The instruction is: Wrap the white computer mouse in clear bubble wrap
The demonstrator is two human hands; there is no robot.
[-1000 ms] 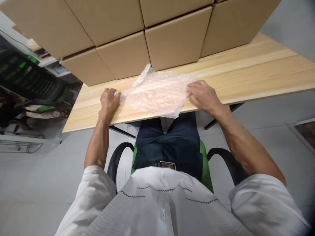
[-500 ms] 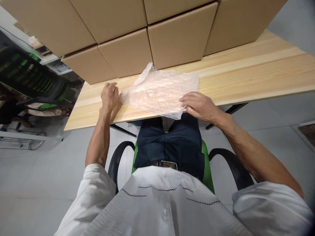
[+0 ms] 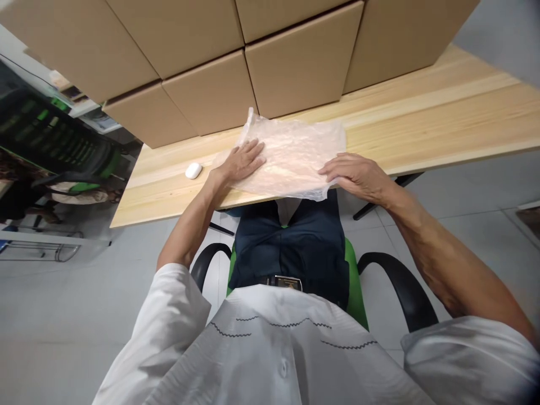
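A sheet of crinkled, see-through bubble wrap (image 3: pixel 291 149) lies on the wooden table in front of me, its near edge hanging slightly over the table's front. My left hand (image 3: pixel 241 162) rests flat on its left part, fingers stretched out and open. At the lower right corner, my right hand (image 3: pixel 352 173) is closed on the sheet's edge, fingers above and the thumb low beside it. To the left of my left hand sits a small white rounded case (image 3: pixel 193 170), like an earbuds case, touched by neither hand.
Stacked cardboard boxes (image 3: pixel 211 93) stand along the back of the wooden table (image 3: pixel 439 124), just behind the sheet. I sit on a green chair with black armrests (image 3: pixel 400 287). Off to the left are another black-and-green chair (image 3: pixel 50 140) and part of a person.
My left hand has moved right, from beside the sheet onto it, and flattened out. The white case has come into view where that hand was. The sheet lies flatter, shifted slightly right with my right hand.
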